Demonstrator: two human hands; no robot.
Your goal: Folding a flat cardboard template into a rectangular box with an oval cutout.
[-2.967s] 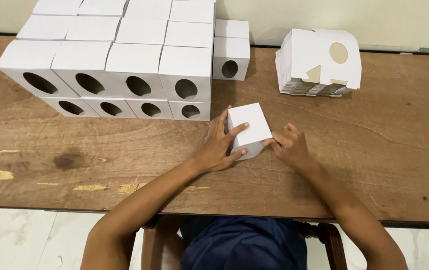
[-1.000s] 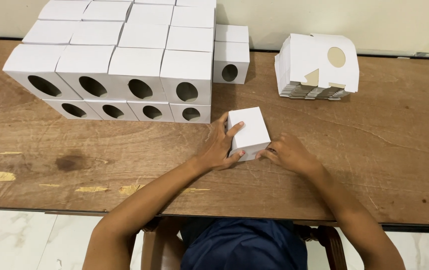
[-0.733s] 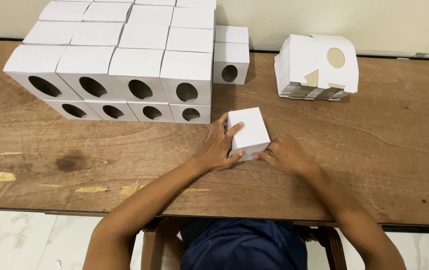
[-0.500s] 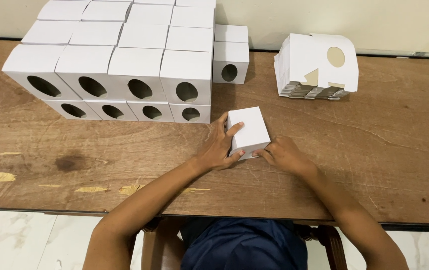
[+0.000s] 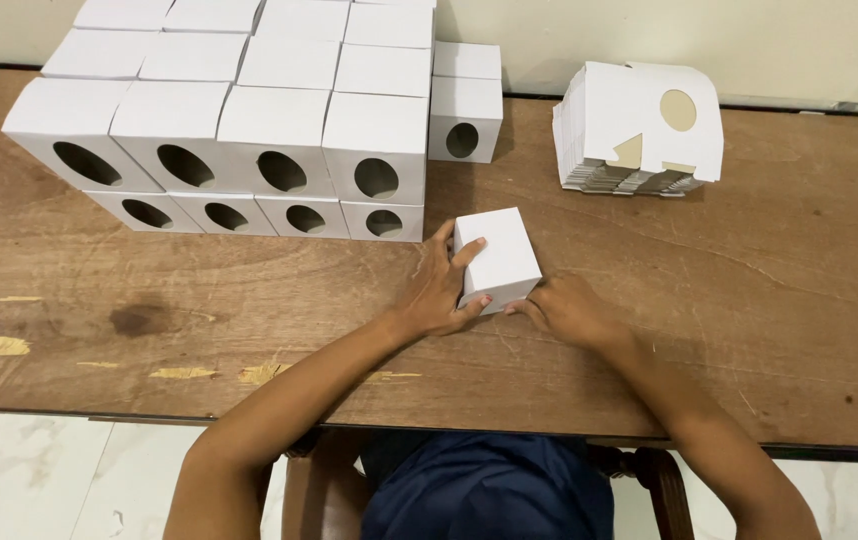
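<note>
While pressed between both hands, small white box [image 5: 496, 258] resting on wooden table [image 5: 809, 290], just in front of box stack [image 5: 249, 130] | left hand [image 5: 441, 288] spread, gripping left side to steady | right hand [image 5: 566, 308] curled at lower right corner | flat blanks pile [image 5: 637, 130] kept apart, within reach

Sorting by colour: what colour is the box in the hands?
Plain white box, clearest in the head view.
</note>
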